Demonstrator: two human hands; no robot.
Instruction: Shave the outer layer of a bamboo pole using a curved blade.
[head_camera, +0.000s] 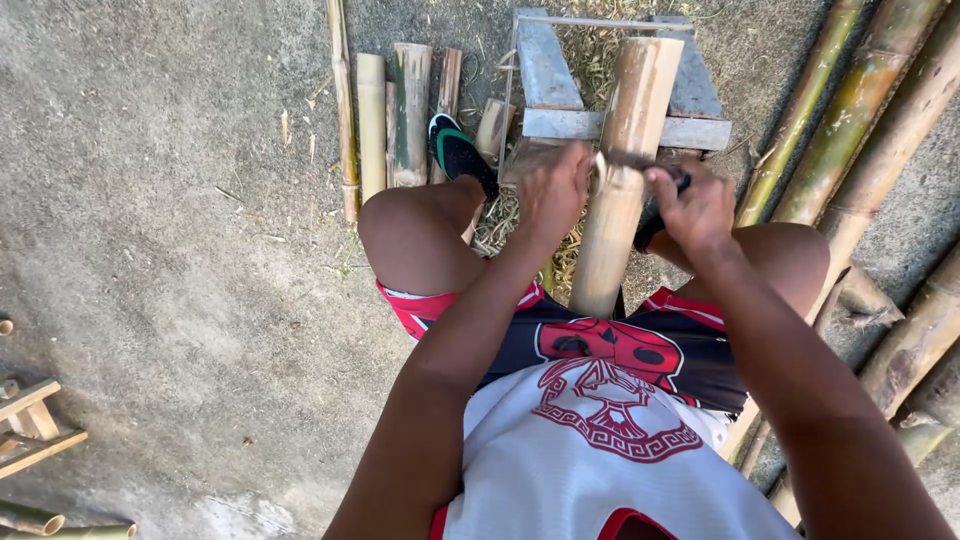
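Forearms extend from the bottom edge up and forward, converging over the lap of a seated person in a white shirt and black-and-red shorts. Left hand is clenched, knuckles up, wrist straight, gripping one end of a blade laid crosswise on the work. Right hand is likewise clenched, fingers curled around the dark handle at the blade's other end. Both hands sit level with each other, just above the knees.

Between the knees stands a bamboo pole, pale tan with a greenish tinge. Its long axis runs near to far, near end down between the thighs, far end tilted slightly right and resting on a grey wooden stand on the ground. The blade touches the pole at about mid-length, between the two hands.

Left foot in a black shoe with green trim is planted beside the stand's base, among dry shavings.

Beyond the left knee, short cut bamboo lengths lie side by side on the concrete ground, pointing away. Along the right edge, long bamboo culms lie stacked diagonally. At lower left, a small wooden frame and bamboo offcuts rest on the ground.

No containers are in view.
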